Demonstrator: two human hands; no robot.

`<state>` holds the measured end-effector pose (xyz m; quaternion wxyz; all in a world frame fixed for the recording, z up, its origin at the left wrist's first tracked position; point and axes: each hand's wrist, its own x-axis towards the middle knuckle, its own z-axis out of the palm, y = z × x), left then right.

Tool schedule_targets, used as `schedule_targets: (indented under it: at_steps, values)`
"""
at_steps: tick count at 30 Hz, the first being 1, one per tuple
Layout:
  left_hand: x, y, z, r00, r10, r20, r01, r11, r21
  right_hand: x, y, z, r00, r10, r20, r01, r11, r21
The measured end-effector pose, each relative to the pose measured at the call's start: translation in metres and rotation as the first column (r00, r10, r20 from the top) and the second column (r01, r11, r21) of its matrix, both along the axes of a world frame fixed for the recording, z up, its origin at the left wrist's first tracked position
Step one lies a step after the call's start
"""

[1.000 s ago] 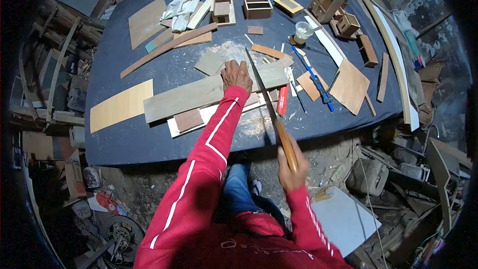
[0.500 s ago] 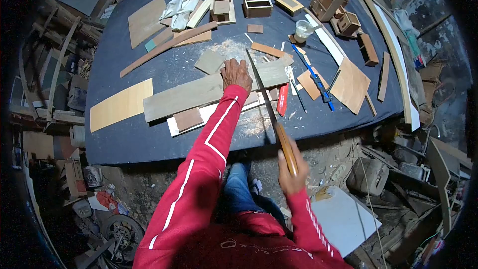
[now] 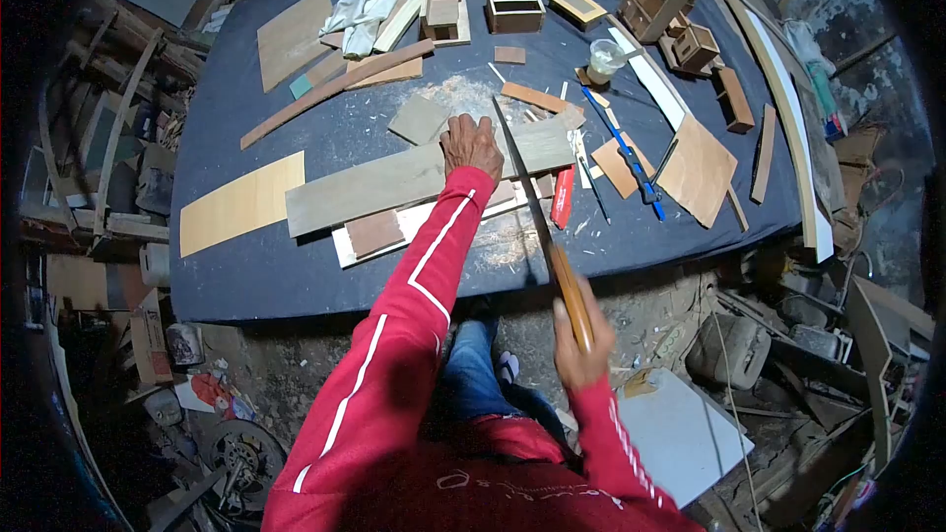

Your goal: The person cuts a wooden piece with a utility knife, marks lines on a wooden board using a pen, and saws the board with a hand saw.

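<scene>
My left hand (image 3: pixel 471 148) bears down on a long grey wooden board (image 3: pixel 370 187), its fingers bent over the far edge. In my right hand (image 3: pixel 583 340) is the wooden handle of a handsaw (image 3: pixel 537 212), fingers wrapped round it. The saw's blade slants up and away across the board, just right of my left hand. Beneath the board lies a white strip with brown pieces (image 3: pixel 374 234). A red tool (image 3: pixel 563 199) sticks out from under the board, right of the blade. A square grey offcut (image 3: pixel 418 119) lies beyond the board.
Sawdust (image 3: pixel 507 236) is scattered around the board. To the right lie a blue bar clamp (image 3: pixel 631 163), a plastic cup (image 3: pixel 603 61) and thin plywood (image 3: pixel 696 169). Small wooden boxes (image 3: pixel 514 10) and a cloth (image 3: pixel 367 5) sit at the back. A pale panel (image 3: pixel 241 204) lies left.
The view has shifted very slightly. My left hand stays on the board, and the saw in my right hand lies across it in nearly the same position.
</scene>
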<state>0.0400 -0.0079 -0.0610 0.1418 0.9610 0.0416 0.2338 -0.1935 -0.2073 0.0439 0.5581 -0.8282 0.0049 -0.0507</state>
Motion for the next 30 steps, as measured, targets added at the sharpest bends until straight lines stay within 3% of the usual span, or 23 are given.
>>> schedule_targets:
  at_steps: [1, 4, 7, 8, 10, 11, 12, 15, 19, 23, 24, 26, 29, 30]
  values:
    - [0.001, 0.0, 0.001, 1.0, -0.005, -0.003, 0.005, 1.0, -0.001, 0.034, 0.011, -0.013, 0.984, 0.034, 0.177, -0.037, 0.999, 0.012]
    - [0.001, 0.0, 0.003, 0.999, 0.021, -0.029, -0.02, 1.0, 0.017, 0.108, 0.038, -0.036, 0.986, 0.048, 0.157, -0.052, 0.998, 0.025]
    - [0.003, -0.002, 0.0, 0.999, 0.049, -0.018, -0.049, 0.999, -0.011, 0.071, 0.025, -0.031, 0.997, 0.022, 0.075, -0.029, 0.995, 0.1]
    - [0.007, 0.0, 0.003, 0.998, 0.055, -0.009, -0.055, 0.998, -0.012, 0.045, 0.015, -0.029, 0.983, 0.025, 0.182, -0.038, 0.997, 0.07]
    - [0.001, -0.002, 0.004, 0.999, 0.051, -0.012, -0.051, 0.999, -0.006, -0.016, -0.007, -0.002, 0.998, 0.001, -0.056, 0.002, 0.998, 0.06]
    - [0.0, -0.004, 0.003, 0.999, 0.053, -0.012, -0.053, 0.999, -0.009, -0.033, -0.016, -0.004, 0.997, 0.007, 0.071, -0.007, 1.0, -0.01]
    - [0.0, -0.004, 0.004, 0.999, 0.04, -0.015, -0.04, 0.999, 0.005, -0.039, -0.018, 0.001, 1.0, -0.001, 0.016, 0.001, 1.0, 0.014]
    - [-0.001, 0.0, 0.005, 0.999, 0.015, -0.044, -0.014, 1.0, 0.014, -0.004, 0.003, 0.005, 0.999, -0.027, -0.044, 0.029, 0.998, 0.054]
    - [0.0, -0.001, 0.008, 0.998, 0.021, -0.062, -0.021, 1.0, -0.001, 0.105, 0.038, -0.036, 0.992, 0.048, 0.116, -0.055, 0.997, 0.055]
    - [0.004, -0.001, 0.009, 0.997, 0.057, -0.059, -0.058, 0.998, -0.012, 0.041, 0.018, -0.028, 0.985, -0.009, 0.17, -0.002, 0.998, 0.07]
    - [0.002, -0.001, 0.008, 0.996, 0.058, -0.063, -0.058, 0.998, -0.005, 0.009, 0.006, -0.006, 1.0, 0.018, 0.013, -0.018, 0.999, 0.031]
    - [0.001, -0.001, 0.006, 0.996, 0.05, -0.069, -0.051, 0.999, -0.002, -0.037, -0.017, 0.0, 0.998, 0.02, 0.052, -0.018, 0.999, -0.04]
    - [0.0, 0.0, 0.004, 0.999, 0.013, -0.046, -0.013, 1.0, 0.003, -0.03, -0.014, -0.003, 0.995, -0.005, 0.099, 0.01, 0.999, -0.048]
    - [-0.002, -0.001, 0.003, 0.999, 0.011, -0.051, -0.011, 1.0, 0.0, -0.004, -0.004, 0.004, 1.0, 0.002, 0.005, -0.002, 0.999, -0.044]
